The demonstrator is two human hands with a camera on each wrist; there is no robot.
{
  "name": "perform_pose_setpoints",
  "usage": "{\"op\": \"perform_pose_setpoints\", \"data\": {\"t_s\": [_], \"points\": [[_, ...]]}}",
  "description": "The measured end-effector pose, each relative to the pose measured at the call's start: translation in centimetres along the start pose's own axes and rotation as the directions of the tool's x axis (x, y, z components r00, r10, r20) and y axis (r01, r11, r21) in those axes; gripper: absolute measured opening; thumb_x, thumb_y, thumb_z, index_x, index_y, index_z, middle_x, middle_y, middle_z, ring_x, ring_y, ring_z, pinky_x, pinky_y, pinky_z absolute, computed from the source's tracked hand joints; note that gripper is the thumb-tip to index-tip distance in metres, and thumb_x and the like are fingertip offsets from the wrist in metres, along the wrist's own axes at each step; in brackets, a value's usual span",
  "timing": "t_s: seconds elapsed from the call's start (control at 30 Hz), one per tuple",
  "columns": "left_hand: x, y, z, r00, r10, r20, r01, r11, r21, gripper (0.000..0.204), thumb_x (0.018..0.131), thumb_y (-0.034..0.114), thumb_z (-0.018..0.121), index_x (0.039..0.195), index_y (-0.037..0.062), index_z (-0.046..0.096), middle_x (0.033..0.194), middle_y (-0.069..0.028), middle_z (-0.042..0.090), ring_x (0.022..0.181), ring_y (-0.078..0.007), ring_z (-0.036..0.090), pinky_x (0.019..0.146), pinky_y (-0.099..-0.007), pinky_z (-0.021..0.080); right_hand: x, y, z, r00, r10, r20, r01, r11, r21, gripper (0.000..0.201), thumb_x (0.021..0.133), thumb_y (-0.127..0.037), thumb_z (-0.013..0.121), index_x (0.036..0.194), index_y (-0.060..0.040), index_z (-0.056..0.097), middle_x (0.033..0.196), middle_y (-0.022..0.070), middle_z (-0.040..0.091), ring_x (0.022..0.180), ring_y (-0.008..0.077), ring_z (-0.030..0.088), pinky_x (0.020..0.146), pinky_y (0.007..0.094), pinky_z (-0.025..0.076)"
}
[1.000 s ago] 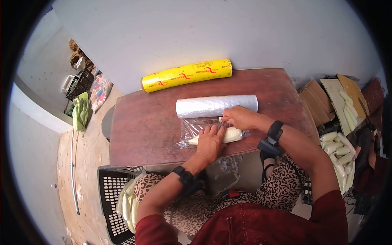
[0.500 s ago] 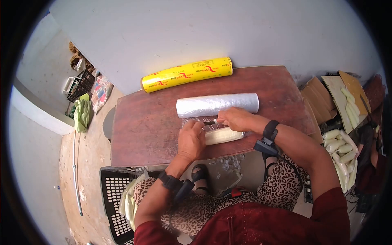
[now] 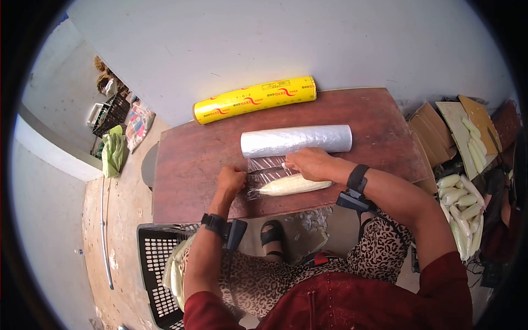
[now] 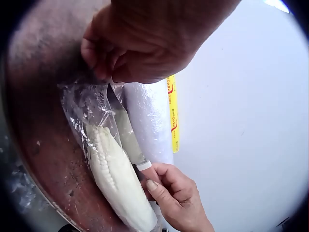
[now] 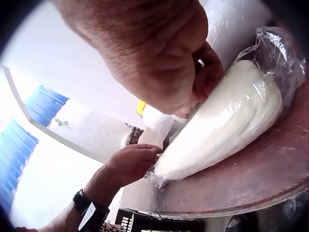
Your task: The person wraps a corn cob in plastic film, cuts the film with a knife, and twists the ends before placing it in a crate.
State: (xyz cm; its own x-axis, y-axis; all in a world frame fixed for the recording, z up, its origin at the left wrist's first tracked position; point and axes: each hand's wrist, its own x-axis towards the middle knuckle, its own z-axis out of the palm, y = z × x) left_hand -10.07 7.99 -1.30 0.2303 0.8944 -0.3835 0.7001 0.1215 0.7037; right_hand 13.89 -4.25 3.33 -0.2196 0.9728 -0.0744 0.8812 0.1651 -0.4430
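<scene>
A pale corn cob [image 3: 289, 185] lies wrapped in clear cling film [image 3: 264, 165] on the brown table [image 3: 187, 159]. The film runs back to a clear film roll [image 3: 296, 141] behind it. My left hand [image 3: 234, 179] pinches the film's left edge beside the cob's tip. My right hand [image 3: 301, 163] grips a small knife [image 3: 269, 168] whose blade lies across the film between roll and cob. In the left wrist view the blade [image 4: 126, 135] sits beside the cob [image 4: 118, 179]. In the right wrist view, the right hand [image 5: 154, 58] hovers over the wrapped cob [image 5: 227, 125].
A yellow boxed film roll [image 3: 254, 99] lies along the table's far edge by the wall. A black crate [image 3: 157, 258] stands at lower left. Peeled cobs [image 3: 459, 203] and cardboard [image 3: 434, 132] are at the right. Film scraps [image 3: 311, 220] lie under the table.
My left hand has slid left off the cob to the film's left edge, uncovering the cob. The right hand stays by the roll with the knife blade now across the film.
</scene>
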Motion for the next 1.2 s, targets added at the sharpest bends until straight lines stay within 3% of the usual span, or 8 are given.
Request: {"op": "perform_pose_setpoints", "data": {"t_s": [0.23, 0.33, 0.43, 0.53, 0.63, 0.73, 0.83, 1.2], "points": [[-0.6, 0.4, 0.5, 0.999, -0.002, 0.033, -0.001, 0.997, 0.077, 0.013, 0.078, 0.014, 0.065, 0.078, 0.0013, 0.065, 0.060, -0.0061, 0.062, 0.050, -0.0149, 0.059, 0.043, -0.0285, 0.045, -0.7, -1.2, -1.9, 0.998, 0.059, -0.037, -0.060, 0.998, -0.018, 0.015, 0.092, -0.016, 0.052, 0.095, -0.0029, 0.059, 0.091, 0.0202, 0.065, 0.088, 0.0392, 0.062, 0.073, 0.0472, 0.047], [0.8, -1.7, 1.5, 0.988, 0.134, -0.072, -0.117, 0.972, 0.204, 0.015, 0.071, 0.015, 0.065, 0.076, 0.0020, 0.069, 0.073, -0.0185, 0.068, 0.069, -0.0306, 0.068, 0.066, -0.0378, 0.054, -0.8, 0.1, -1.9, 0.995, 0.055, -0.081, -0.053, 0.998, 0.029, 0.017, 0.093, -0.016, 0.051, 0.101, -0.0034, 0.059, 0.095, 0.0216, 0.065, 0.092, 0.0397, 0.062, 0.077, 0.0468, 0.047], [1.1, -2.0, 2.0, 0.974, 0.208, -0.084, -0.181, 0.950, 0.253, 0.011, 0.074, 0.010, 0.063, 0.070, -0.0001, 0.066, 0.058, -0.0103, 0.063, 0.049, -0.0175, 0.062, 0.047, -0.0312, 0.049, -1.0, 0.9, -1.9, 0.993, 0.087, -0.074, -0.083, 0.995, 0.060, 0.018, 0.092, -0.014, 0.051, 0.105, -0.0037, 0.059, 0.096, 0.0224, 0.064, 0.094, 0.0401, 0.061, 0.079, 0.0464, 0.047], [1.0, -1.7, 1.8, 0.990, 0.133, -0.050, -0.116, 0.959, 0.257, 0.016, 0.069, 0.015, 0.062, 0.076, 0.0031, 0.070, 0.080, -0.0219, 0.067, 0.080, -0.0351, 0.067, 0.073, -0.0396, 0.052, -1.4, 0.9, -1.9, 0.995, 0.083, -0.061, -0.079, 0.995, 0.069, 0.017, 0.092, -0.013, 0.051, 0.104, -0.0036, 0.059, 0.097, 0.0226, 0.064, 0.096, 0.0402, 0.061, 0.080, 0.0462, 0.047], [1.0, -1.9, 1.5, 0.990, 0.138, -0.017, -0.130, 0.960, 0.248, 0.016, 0.069, 0.014, 0.061, 0.075, 0.0024, 0.069, 0.079, -0.0225, 0.067, 0.081, -0.0351, 0.067, 0.073, -0.0398, 0.052, -1.5, -0.1, -2.2, 0.996, 0.088, -0.028, -0.087, 0.995, 0.056, 0.015, 0.091, -0.013, 0.052, 0.101, -0.0031, 0.059, 0.097, 0.0229, 0.064, 0.096, 0.0405, 0.061, 0.080, 0.0463, 0.047], [1.0, -2.4, 1.5, 0.985, 0.162, -0.053, -0.145, 0.959, 0.246, 0.016, 0.068, 0.013, 0.060, 0.073, 0.0010, 0.068, 0.074, -0.0220, 0.067, 0.077, -0.0356, 0.067, 0.071, -0.0399, 0.052, -1.3, -1.2, -2.3, 0.996, 0.092, -0.003, -0.092, 0.995, 0.028, 0.014, 0.091, -0.013, 0.052, 0.098, -0.0027, 0.058, 0.097, 0.0233, 0.063, 0.096, 0.0406, 0.061, 0.079, 0.0468, 0.047], [1.3, -2.7, 1.4, 0.978, 0.202, -0.048, -0.188, 0.959, 0.211, 0.009, 0.074, 0.006, 0.059, 0.070, -0.0010, 0.064, 0.057, -0.0106, 0.062, 0.047, -0.0185, 0.060, 0.044, -0.0305, 0.047, -0.8, -1.2, -1.5, 0.998, 0.062, -0.004, -0.062, 0.998, -0.019, 0.014, 0.091, -0.014, 0.052, 0.097, -0.0029, 0.059, 0.095, 0.0233, 0.064, 0.094, 0.0405, 0.061, 0.077, 0.0470, 0.048], [-0.6, -0.1, 0.3, 0.994, -0.100, 0.050, 0.105, 0.990, -0.092, 0.012, 0.085, 0.013, 0.061, 0.081, 0.0019, 0.059, 0.062, -0.0097, 0.063, 0.045, -0.0175, 0.058, 0.037, -0.0302, 0.043, -0.1, -1.6, -0.3, 0.998, 0.003, -0.069, -0.009, 0.997, -0.074, 0.018, 0.092, -0.016, 0.051, 0.095, -0.0013, 0.060, 0.088, 0.0223, 0.065, 0.087, 0.0394, 0.064, 0.074, 0.0471, 0.050]]}}
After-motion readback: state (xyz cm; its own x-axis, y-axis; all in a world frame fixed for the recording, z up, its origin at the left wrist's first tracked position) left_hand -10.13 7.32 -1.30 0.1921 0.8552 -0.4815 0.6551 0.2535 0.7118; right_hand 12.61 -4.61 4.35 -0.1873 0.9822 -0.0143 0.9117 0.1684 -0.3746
